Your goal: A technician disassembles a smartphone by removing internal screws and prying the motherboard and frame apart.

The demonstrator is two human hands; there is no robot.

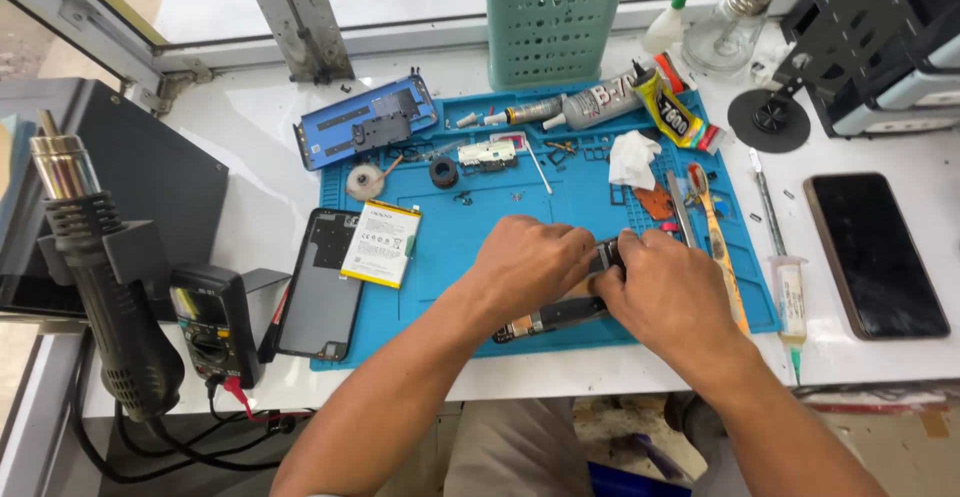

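Both hands meet over a dark phone frame (556, 314) lying on the blue work mat (480, 237) near its front edge. My left hand (528, 265) presses on the frame's upper part, fingers curled down. My right hand (668, 292) grips the frame's right end, thumb and fingers closed on it. Most of the frame is hidden under the hands. Left of them lies a white phone battery (381, 243) resting partly on a dark back cover (322, 282).
A blue phone mid-frame (365, 122), glue tubes (600, 105), tweezers (681, 207), a tissue (632, 157) and small parts lie on the mat. A teal basket (553, 22) stands behind. A dark phone (875, 254) and syringe (790, 297) lie right; a heat gun (95, 277) and multimeter (212, 322) stand left.
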